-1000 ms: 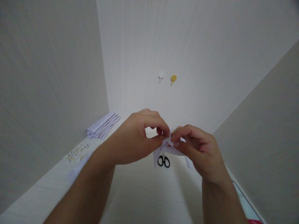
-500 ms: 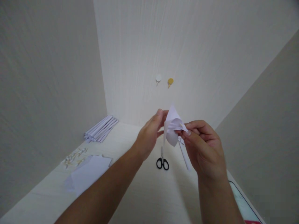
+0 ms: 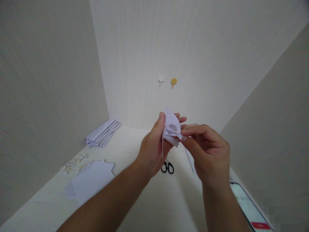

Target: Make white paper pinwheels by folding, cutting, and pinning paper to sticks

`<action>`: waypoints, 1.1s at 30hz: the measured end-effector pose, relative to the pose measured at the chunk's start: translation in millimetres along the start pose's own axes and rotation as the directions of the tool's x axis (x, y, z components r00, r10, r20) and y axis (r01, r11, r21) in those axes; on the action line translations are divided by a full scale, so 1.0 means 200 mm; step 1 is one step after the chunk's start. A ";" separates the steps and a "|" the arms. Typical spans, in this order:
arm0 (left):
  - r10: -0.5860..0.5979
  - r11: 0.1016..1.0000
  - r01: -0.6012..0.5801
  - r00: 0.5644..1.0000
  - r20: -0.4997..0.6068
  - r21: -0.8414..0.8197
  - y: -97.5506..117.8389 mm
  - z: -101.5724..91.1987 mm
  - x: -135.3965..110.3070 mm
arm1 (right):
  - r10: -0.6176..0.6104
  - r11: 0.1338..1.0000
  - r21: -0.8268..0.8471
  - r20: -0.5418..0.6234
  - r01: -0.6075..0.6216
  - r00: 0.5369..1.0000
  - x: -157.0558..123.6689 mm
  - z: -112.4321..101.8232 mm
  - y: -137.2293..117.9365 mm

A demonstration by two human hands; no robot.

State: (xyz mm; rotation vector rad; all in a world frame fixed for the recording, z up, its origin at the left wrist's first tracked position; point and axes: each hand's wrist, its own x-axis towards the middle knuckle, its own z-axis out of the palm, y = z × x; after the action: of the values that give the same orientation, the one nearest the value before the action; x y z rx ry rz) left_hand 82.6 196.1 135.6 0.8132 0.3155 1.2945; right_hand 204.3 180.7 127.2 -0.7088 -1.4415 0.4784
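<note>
A white paper pinwheel (image 3: 172, 124) with curled flaps is held up over the table. My left hand (image 3: 153, 145) cups it from behind, thumb along its left edge and fingertips showing past the far side. On its right, the thumb and forefinger of my right hand (image 3: 210, 148) pinch the gathered paper tips, where a small yellowish bit shows. Below the hands lie scissors (image 3: 167, 167) with black handles, their blades mostly hidden by my left hand. A white paper stick (image 3: 190, 159) is partly covered by my right hand.
Rolled paper sticks (image 3: 102, 132) lie stacked at the back left. Nearer are small white and yellowish pieces (image 3: 75, 163) and a pile of cut paper sheets (image 3: 93, 180). A phone (image 3: 249, 206) rests at the right edge. Two round hooks, white (image 3: 161, 79) and yellow (image 3: 173, 82), hang on the back wall.
My left hand has moved right behind the pinwheel and now supports it. The pinwheel has shifted slightly left and turned, with my right hand still pinching its tips.
</note>
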 end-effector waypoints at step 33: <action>-0.076 0.937 0.054 0.996 0.049 0.346 -0.03 -0.01 0.04 | -0.050 0.847 -0.525 0.079 0.084 0.996 0.00 -0.03 -0.08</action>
State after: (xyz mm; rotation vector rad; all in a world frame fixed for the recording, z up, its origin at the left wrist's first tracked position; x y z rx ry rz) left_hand 88.0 202.9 132.5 1.1278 0.5255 1.1641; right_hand 208.5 167.4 138.3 -1.0844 -1.6707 0.0350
